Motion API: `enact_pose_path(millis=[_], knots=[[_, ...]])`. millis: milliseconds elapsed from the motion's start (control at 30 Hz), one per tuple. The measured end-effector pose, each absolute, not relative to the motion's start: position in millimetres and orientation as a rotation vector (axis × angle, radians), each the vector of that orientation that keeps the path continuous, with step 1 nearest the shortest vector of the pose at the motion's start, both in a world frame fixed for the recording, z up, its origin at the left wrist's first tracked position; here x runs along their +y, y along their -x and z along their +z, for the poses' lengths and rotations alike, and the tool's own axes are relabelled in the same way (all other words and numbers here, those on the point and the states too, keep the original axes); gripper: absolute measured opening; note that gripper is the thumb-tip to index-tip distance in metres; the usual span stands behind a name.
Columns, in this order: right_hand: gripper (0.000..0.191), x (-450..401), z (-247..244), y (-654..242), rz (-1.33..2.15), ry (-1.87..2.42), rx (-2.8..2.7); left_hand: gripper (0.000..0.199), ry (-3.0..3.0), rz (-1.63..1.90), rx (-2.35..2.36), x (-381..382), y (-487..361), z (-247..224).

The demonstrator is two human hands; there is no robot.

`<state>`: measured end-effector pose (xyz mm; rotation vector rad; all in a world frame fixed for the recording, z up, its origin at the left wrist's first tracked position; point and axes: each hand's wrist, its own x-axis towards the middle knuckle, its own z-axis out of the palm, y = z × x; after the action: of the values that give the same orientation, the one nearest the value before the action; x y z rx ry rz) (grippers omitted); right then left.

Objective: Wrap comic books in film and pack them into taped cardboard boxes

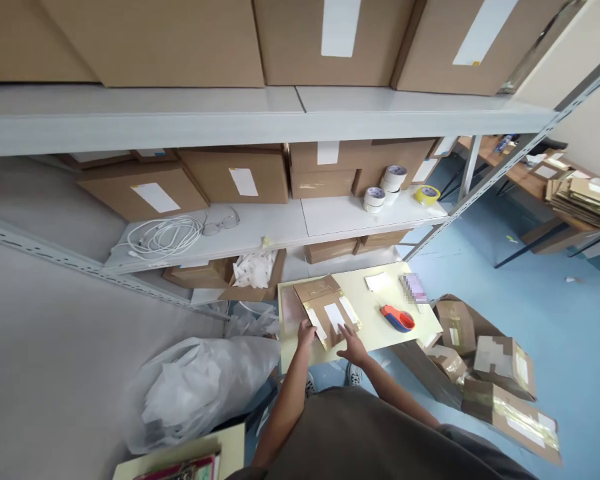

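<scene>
A small cardboard box [325,303] with white labels and clear tape lies on a pale yellow table [350,273]. At its left near edge, my left hand [306,333] grips the side, fingertips partly hidden. My right hand [353,345] has its fingers spread, with the tips touching the box by the middle label. To the right on the same table sits an orange and blue tape dispenser [397,319]. A white slip of paper [378,282] and a blurred-out pinkish item [414,288] lie farther back.
Shelves [250,230] in front hold cardboard boxes, white tape rolls [374,199], a yellow tape roll [427,195] and a coiled white cable [165,237]. A large plastic bag [205,380] stands left. Taped parcels [505,363] fill and surround a big carton at right.
</scene>
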<state>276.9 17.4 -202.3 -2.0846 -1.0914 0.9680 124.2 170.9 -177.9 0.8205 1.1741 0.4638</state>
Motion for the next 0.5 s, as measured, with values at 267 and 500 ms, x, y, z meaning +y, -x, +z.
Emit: enact_pose_path(millis=[267, 500], knots=[[0.033, 24, -166, -333, 0.677, 1.817, -0.732, 0.063, -0.939, 0.517, 1.141, 167, -192, -134], [0.035, -5, -157, -428, 0.862, 1.710, -0.624, 0.087, -1.187, 0.710, 1.318, 238, -230, -110]])
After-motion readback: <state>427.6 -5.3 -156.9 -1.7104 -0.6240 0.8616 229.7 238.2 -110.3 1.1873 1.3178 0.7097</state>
